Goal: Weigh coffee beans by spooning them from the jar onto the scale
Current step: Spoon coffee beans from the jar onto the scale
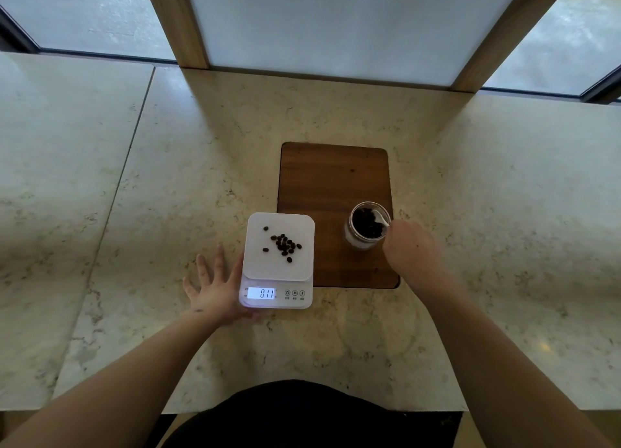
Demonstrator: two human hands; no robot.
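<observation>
The scale (276, 261) sits on the counter (504, 212), beans (284, 244) on it. The jar (366, 226) stands right of it on the board (332, 179).

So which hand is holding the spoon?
The right hand, closed on the white spoon dipped into the bean jar. The left hand lies open and flat beside the scale.

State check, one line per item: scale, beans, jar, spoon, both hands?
scale: on, display lit, reads 011
beans on scale: small loose pile on the platform
jar: open, upright on the wooden board, beans inside
spoon: white, bowl dipped in the jar
left hand: open, flat on the counter, against the scale's left side
right hand: closed on the spoon handle
</observation>
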